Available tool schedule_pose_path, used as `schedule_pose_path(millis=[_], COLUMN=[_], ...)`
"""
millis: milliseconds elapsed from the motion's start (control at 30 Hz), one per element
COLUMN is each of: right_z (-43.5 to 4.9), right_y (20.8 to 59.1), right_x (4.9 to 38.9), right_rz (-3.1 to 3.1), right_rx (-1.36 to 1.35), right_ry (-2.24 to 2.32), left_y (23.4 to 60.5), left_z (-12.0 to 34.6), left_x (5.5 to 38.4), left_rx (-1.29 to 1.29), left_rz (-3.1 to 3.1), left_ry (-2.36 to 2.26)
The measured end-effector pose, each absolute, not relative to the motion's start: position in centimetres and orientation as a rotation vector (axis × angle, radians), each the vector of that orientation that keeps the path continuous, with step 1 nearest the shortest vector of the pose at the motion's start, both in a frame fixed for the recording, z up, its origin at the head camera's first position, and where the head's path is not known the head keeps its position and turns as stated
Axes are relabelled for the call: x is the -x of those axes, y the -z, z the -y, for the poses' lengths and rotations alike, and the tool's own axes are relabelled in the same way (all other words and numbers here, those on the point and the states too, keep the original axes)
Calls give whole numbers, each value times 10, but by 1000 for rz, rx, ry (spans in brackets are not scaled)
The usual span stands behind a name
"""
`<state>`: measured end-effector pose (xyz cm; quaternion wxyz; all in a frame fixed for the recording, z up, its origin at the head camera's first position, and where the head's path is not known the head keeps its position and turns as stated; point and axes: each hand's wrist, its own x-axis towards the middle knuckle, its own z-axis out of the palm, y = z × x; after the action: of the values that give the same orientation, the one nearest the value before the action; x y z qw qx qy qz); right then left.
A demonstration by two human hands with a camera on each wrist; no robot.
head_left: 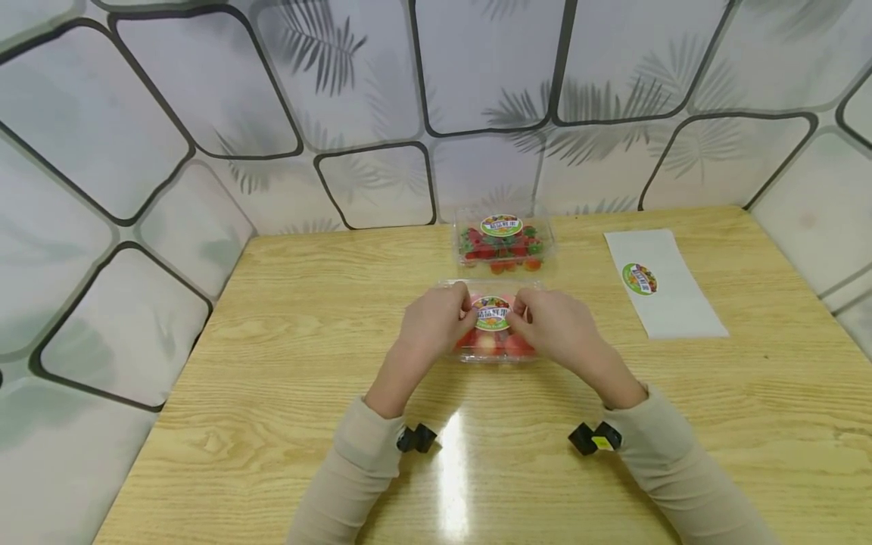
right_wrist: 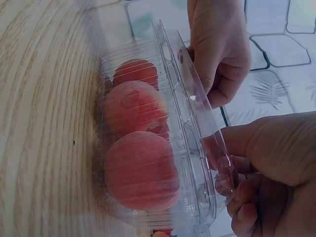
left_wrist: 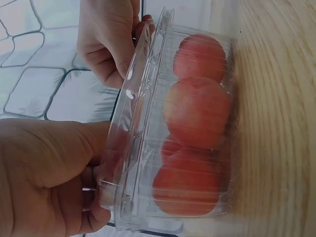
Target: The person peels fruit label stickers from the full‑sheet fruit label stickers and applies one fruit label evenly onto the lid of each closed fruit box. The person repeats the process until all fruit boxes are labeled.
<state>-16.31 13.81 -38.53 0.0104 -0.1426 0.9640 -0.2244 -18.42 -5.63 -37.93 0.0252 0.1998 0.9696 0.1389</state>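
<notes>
A clear plastic clamshell box (head_left: 487, 356) of peaches (left_wrist: 197, 113) stands on the table with its lid down. A colourful oval sticker (head_left: 492, 313) lies over the lid, between my two hands. My left hand (head_left: 436, 318) pinches the sticker's left edge with thumb and curled fingers. On the opposite edge, my right hand (head_left: 555, 325) does the same, its knuckles above the lid. Through the box side in the right wrist view, several pink-red peaches (right_wrist: 140, 170) show. Both wrist views see the lid nearly edge-on, so the sticker's face is hidden there.
Behind the peaches stands a second clear box (head_left: 504, 242) of red fruit with green bits, a similar sticker on its lid. To the right lies a white paper strip (head_left: 681, 303) bearing one more sticker (head_left: 639, 279). A patterned wall covering (head_left: 381, 185) borders the wooden table (head_left: 286, 341).
</notes>
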Motion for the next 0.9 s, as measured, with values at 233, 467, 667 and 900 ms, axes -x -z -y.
schedule_pose_path(millis=[233, 467, 667, 900], right_z=[-137, -138, -138, -138], right_y=[385, 385, 385, 384], right_x=[164, 164, 163, 164], right_rz=[-3001, -2996, -2988, -2979], right_rx=[424, 418, 425, 403], right_ry=[688, 694, 710, 714], left_y=[374, 372, 371, 370], left_z=[54, 55, 58, 61], left_x=[177, 175, 179, 182], left_rx=[-779, -834, -825, -858], left_rz=[-2978, -2938, -2850, -2829], left_ry=[-199, -188, -372, -452])
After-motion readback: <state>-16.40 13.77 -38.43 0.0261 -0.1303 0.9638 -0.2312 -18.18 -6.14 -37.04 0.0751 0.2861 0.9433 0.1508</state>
